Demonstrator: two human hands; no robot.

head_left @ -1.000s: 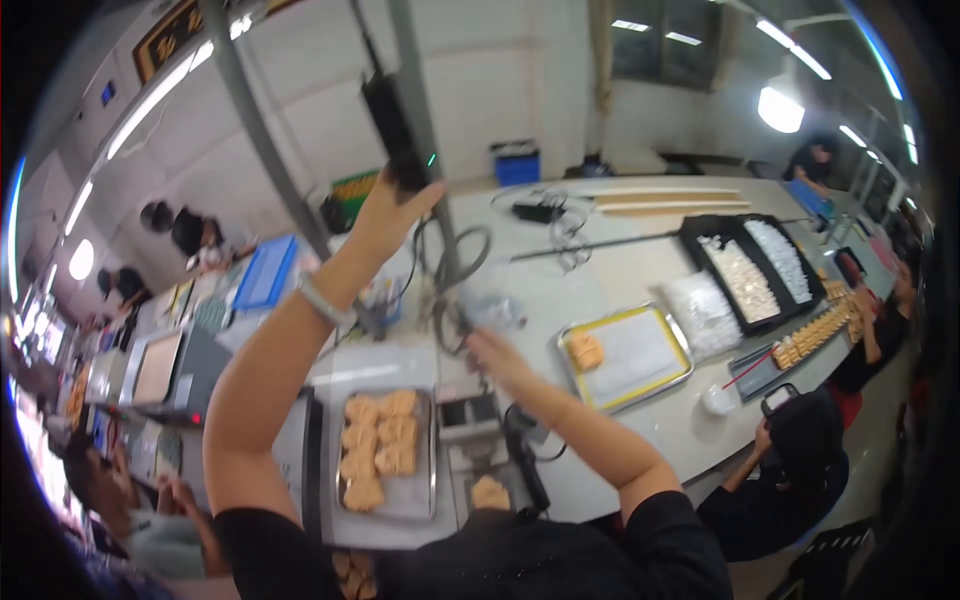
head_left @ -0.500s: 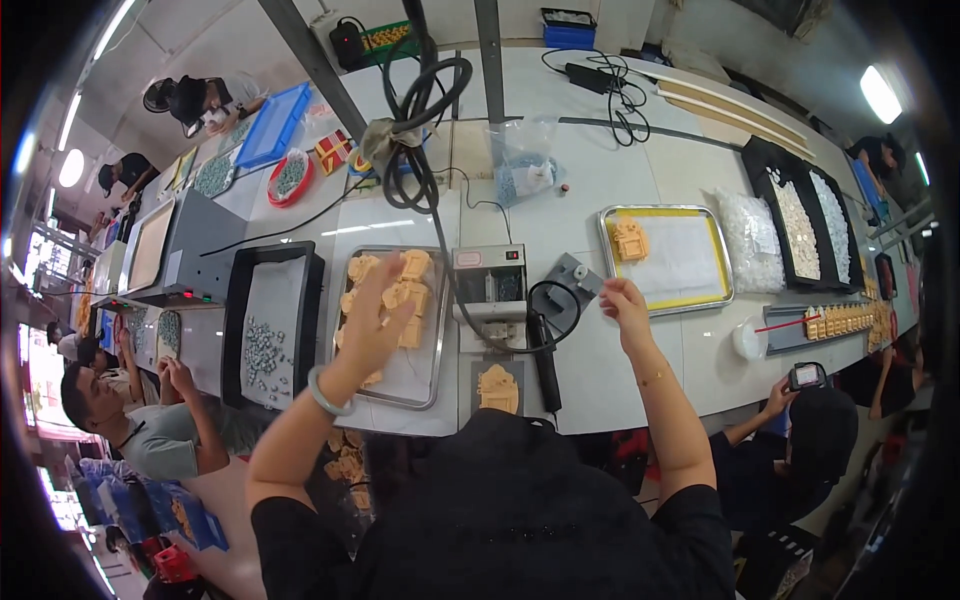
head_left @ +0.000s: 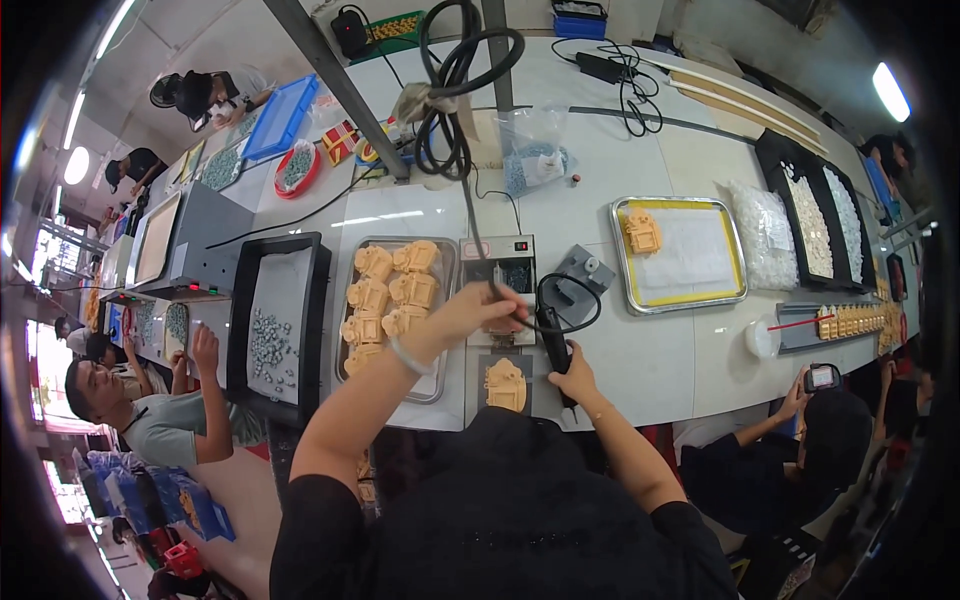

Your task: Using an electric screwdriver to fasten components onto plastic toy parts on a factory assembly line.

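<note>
My right hand [head_left: 574,378] grips a black electric screwdriver [head_left: 553,343] at the table's near edge; its coiled cord loops above. My left hand [head_left: 478,312] reaches over a small screw feeder [head_left: 517,250], fingers bent together. The cord passes by these fingers; whether they hold it or something small is hidden. Nearest me, an orange plastic casing [head_left: 506,384] lies on a grey fixture, below the left hand. Several more orange casings [head_left: 413,290] sit in rows on a metal tray [head_left: 452,262] at the left. A grey block fixture [head_left: 584,272] stands right of the feeder.
A lined metal tray [head_left: 690,300] with one orange casing lies to the right. At the left is a black tray [head_left: 318,330] of small grey parts. Hanging cable [head_left: 445,120] drops from a frame. Other people work at both sides; one at right holds a small device [head_left: 822,377].
My left hand has moved right from above the casing tray to the screw feeder. My right hand has come down from beside the lined tray and taken hold of the electric screwdriver.
</note>
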